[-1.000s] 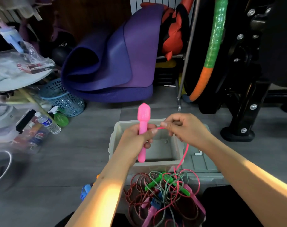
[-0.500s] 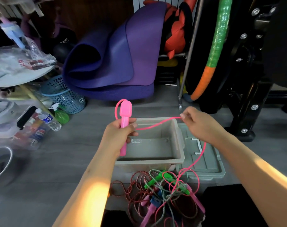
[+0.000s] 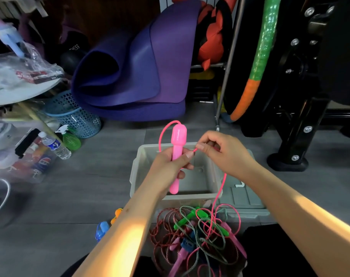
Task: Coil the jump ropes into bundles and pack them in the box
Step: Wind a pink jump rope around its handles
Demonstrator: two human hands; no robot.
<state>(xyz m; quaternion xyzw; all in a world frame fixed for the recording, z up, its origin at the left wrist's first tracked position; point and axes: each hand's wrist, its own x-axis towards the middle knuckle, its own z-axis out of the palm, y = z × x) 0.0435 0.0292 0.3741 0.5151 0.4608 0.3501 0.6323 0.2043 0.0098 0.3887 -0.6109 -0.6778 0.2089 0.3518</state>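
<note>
My left hand (image 3: 170, 166) grips a pink jump rope handle (image 3: 177, 144) upright over the clear plastic box (image 3: 136, 174). A loop of pink cord (image 3: 162, 134) curves from the handle's top down behind my left hand. My right hand (image 3: 224, 156) pinches the pink cord right beside the handle. From there the cord (image 3: 220, 188) hangs down to a tangled pile of jump ropes (image 3: 198, 234) in front of the box, with green, pink and blue handles and red, grey and pink cords.
The box's grey lid (image 3: 244, 198) lies to its right. Rolled purple mats (image 3: 134, 72) stand behind, a black equipment base (image 3: 288, 162) at the right, a blue basket (image 3: 74, 116), bottles (image 3: 54, 144) and clutter at the left. Small blue and orange items (image 3: 104, 228) lie by my left arm.
My right hand, stretched out to the right with the cord half a second ago, has come back to the handle. A loop of cord now stands beside the handle.
</note>
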